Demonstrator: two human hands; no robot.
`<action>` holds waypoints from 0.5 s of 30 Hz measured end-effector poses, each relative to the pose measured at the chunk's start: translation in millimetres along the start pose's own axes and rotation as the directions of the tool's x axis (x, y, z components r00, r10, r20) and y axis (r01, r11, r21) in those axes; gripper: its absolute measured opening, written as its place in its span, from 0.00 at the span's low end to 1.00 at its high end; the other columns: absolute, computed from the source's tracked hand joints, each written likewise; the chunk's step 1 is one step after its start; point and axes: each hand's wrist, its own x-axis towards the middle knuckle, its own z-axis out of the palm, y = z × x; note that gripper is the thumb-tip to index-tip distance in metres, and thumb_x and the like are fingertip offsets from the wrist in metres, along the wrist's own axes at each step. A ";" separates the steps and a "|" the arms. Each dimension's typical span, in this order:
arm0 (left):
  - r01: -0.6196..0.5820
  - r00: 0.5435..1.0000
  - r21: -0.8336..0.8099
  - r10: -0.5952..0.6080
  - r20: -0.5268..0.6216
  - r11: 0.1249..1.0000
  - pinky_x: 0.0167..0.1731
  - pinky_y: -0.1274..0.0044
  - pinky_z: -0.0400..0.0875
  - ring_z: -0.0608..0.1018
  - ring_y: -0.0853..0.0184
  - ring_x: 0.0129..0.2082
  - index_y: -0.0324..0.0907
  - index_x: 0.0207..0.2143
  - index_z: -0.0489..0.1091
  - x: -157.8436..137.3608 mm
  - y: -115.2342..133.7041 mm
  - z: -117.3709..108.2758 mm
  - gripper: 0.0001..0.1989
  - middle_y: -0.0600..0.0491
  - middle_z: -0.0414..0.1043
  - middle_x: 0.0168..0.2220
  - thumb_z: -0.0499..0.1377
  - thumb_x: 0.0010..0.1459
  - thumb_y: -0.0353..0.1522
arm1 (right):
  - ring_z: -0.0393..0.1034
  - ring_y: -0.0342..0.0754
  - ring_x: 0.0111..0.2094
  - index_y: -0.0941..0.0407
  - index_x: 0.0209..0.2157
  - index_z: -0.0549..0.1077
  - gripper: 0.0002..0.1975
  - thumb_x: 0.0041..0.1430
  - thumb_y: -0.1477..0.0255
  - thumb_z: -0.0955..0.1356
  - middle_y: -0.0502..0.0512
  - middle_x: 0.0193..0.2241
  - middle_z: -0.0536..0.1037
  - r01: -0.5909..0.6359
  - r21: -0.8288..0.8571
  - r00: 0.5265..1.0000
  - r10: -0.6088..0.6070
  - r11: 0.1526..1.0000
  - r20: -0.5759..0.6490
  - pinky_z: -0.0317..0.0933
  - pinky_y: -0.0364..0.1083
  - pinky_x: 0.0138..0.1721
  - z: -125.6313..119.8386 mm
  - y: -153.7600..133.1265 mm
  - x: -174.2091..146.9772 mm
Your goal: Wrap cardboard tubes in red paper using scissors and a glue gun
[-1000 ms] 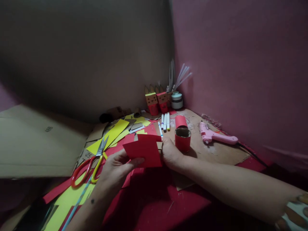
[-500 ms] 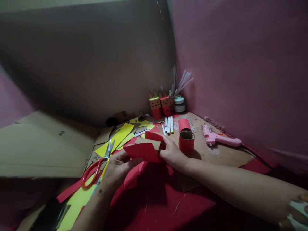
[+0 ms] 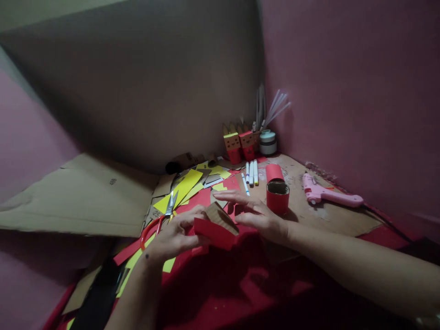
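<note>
A person's left hand (image 3: 173,233) grips a red-covered cardboard piece (image 3: 216,226) near the middle of the cluttered table, tilted so its brown underside faces up, while the right hand (image 3: 256,213) hovers flat and unclenched, apparently just touching it. Scissors (image 3: 161,217) lie left; a red tube (image 3: 277,196) and pink glue gun (image 3: 328,195) sit right.

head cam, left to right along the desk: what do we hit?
cardboard sheet → scissors → left hand → red-covered cardboard piece → right hand → red tube → pink glue gun
</note>
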 end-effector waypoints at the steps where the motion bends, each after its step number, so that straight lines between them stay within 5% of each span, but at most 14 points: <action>1: -0.003 0.999 0.010 0.002 0.047 1.000 0.37 0.74 0.69 0.73 0.64 0.33 0.43 0.27 0.76 0.3 1.1 1.2 0.03 0.51 0.71 0.29 0.63 0.50 0.32 | 0.67 0.48 0.40 0.46 0.55 0.67 0.28 0.51 0.79 0.63 0.53 0.54 0.69 -0.014 -0.005 0.998 0.015 1.000 0.058 0.63 0.51 0.41 -1.4 0.0 1.1; 5: -0.024 0.992 0.042 0.019 0.127 0.999 0.45 0.72 0.66 0.74 0.60 0.42 0.45 0.33 0.78 1.3 0.8 7.2 0.07 0.50 0.74 0.34 0.63 0.50 0.30 | 0.67 0.49 0.43 0.49 0.52 0.70 0.26 0.50 0.79 0.67 0.55 0.45 0.73 0.079 -0.102 0.973 -0.054 0.992 0.223 0.62 0.49 0.43 -2.6 5.6 3.8; 8: -0.012 0.996 -0.055 0.017 0.086 0.998 0.49 0.70 0.65 0.71 0.58 0.49 0.45 0.36 0.78 2.7 -4.6 10.3 0.09 0.48 0.72 0.44 0.63 0.50 0.29 | 0.68 0.47 0.35 0.55 0.46 0.74 0.18 0.51 0.75 0.69 0.54 0.36 0.75 0.046 -0.148 0.989 -0.024 0.988 0.146 0.63 0.46 0.36 1.1 12.7 3.3; 12: 0.011 0.978 -0.210 -0.054 -0.200 0.978 0.50 0.70 0.64 0.69 0.58 0.53 0.44 0.36 0.78 3.5 -12.2 7.9 0.09 0.47 0.70 0.49 0.63 0.50 0.28 | 0.65 0.43 0.26 0.58 0.26 0.72 0.05 0.49 0.72 0.71 0.49 0.24 0.72 -0.148 -0.094 0.986 0.139 0.985 -0.092 0.60 0.43 0.28 5.8 20.5 4.7; 15: 0.007 0.907 -0.324 -0.142 -0.396 0.946 0.48 0.70 0.67 0.73 0.58 0.48 0.43 0.39 0.77 2.1 -15.1 6.3 0.12 0.47 0.75 0.44 0.63 0.51 0.30 | 0.66 0.41 0.22 0.57 0.27 0.68 0.07 0.49 0.70 0.70 0.48 0.23 0.72 -0.285 0.161 0.923 0.316 0.945 -0.220 0.61 0.43 0.25 6.3 23.3 8.8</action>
